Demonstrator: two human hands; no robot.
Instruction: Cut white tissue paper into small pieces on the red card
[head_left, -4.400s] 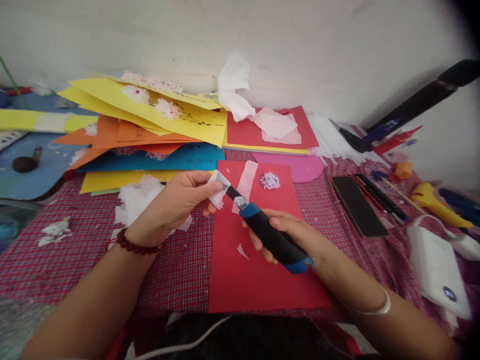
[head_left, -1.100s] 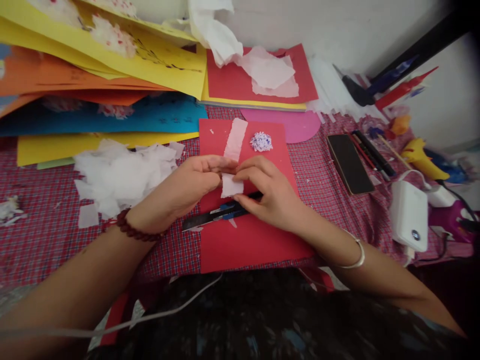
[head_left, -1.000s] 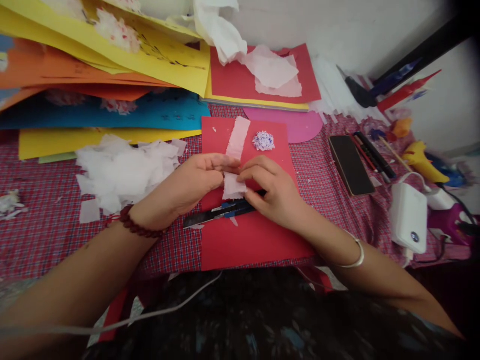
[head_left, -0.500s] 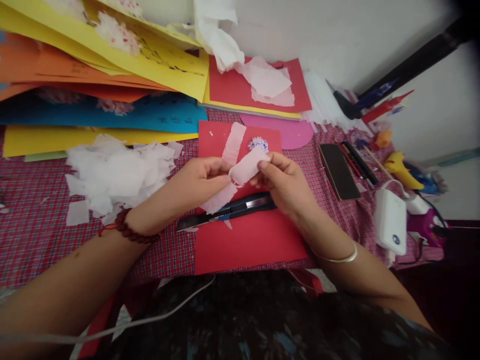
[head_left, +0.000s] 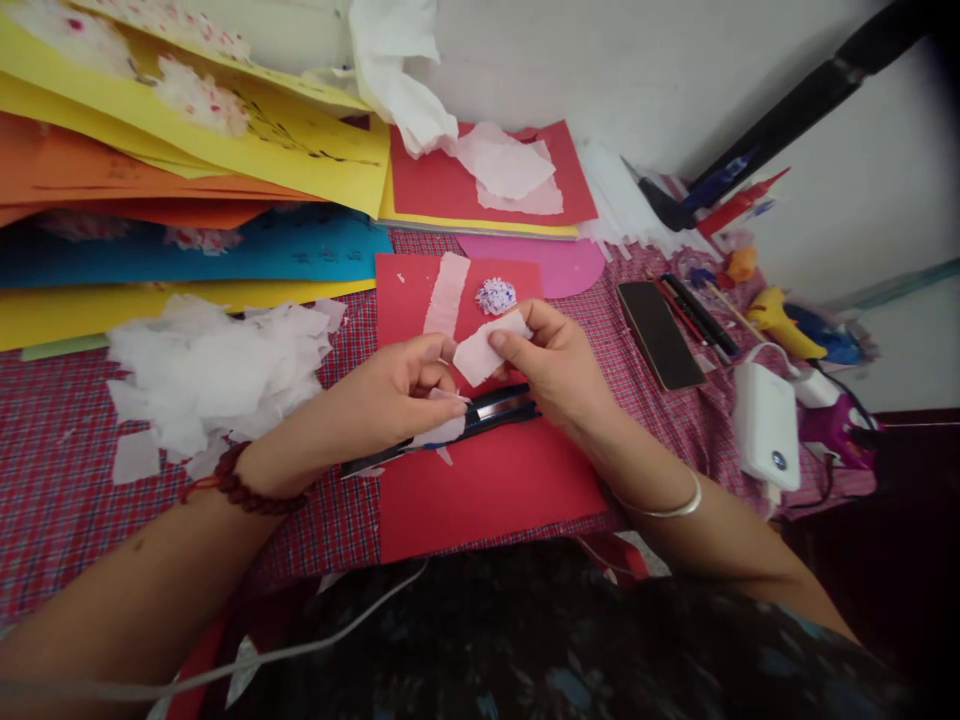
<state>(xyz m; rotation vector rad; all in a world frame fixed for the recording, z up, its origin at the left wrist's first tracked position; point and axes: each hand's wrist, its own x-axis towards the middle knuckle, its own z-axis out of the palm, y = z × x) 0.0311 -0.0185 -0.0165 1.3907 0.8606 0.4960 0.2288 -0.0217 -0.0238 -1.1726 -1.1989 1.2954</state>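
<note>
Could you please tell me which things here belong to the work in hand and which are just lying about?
Likely part of the work:
paper piece in the right hand
second paper piece in the left hand
utility knife lying on the red sheet
pile of white paper pieces

Seemingly just lying about:
phone
black pens
white device with cable

Nothing legible. Blue card: small dark marks, too blurred to read. White power bank: round dark display, indistinct.

Red sheet on checked cloth
</note>
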